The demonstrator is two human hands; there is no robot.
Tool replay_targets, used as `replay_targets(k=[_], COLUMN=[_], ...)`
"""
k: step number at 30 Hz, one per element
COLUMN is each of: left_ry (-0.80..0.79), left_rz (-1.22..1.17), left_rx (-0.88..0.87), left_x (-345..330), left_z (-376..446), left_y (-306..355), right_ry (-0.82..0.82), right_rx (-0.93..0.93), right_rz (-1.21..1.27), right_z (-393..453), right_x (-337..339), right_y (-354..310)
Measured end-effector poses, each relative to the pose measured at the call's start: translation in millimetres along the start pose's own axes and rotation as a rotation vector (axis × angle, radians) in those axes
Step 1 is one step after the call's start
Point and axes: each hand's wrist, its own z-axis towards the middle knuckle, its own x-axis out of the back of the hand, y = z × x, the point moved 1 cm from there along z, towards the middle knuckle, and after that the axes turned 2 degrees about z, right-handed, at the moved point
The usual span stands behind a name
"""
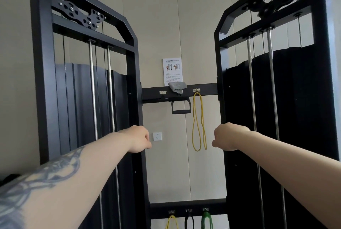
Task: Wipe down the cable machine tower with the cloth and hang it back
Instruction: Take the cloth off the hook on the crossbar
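Your left hand and right hand are both raised in front of you, well apart, fingers curled under into loose fists, holding nothing. Left forearm carries a tattoo. The grey cloth lies draped over the upper crossbar between the two towers, just below the instruction poster on the wall. Left tower stands beside your left hand; right tower beside your right. A black handle hangs under the cloth. A yellow band hangs from the hook to its right. A wall socket sits between your hands. More bands hang from the lower bar.
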Motion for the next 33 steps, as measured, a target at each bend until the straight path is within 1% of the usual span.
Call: replay_targets(k=[7,12,18,23,25,28,31,33], left_ry=[-0.038,-0.034,-0.066,-0.047,-0.019,0.035,-0.011,-0.013], left_rz=[-0.027,-0.023,-0.027,-0.075,-0.092,-0.093,-0.062,-0.037], left_rx=[-0.036,-0.028,0.001,0.028,0.037,0.054,0.07,0.08], left_x=[-34.8,-41.9,-72.1,-77.4,-73.0,-71.2,-74.7,-73.2], left_z=[28.2,69.3,139.4,222.7,255.7,309.6,356.5,387.4], left_y=[-8.1,-8.7,-3.0,12.4,17.9,18.4,12.1,3.1], right_ry=[-0.106,-0.088,-0.058,-0.006,0.004,0.075,0.066,0.05], right_rx=[-0.023,-0.023,0.005,0.072,0.096,0.113,0.13,0.144], right_rz=[0.041,0.037,-0.011,-0.037,-0.055,-0.053,-0.017,-0.005], right_z=[14.0,54.1,123.0,213.6,251.2,313.2,367.6,403.6], right_x=[-39.2,-41.7,-64.0,-67.9,-67.0,-65.4,-69.1,-71.8], right_y=[-1.6,9.2,21.9,44.9,51.7,56.1,48.8,39.8])
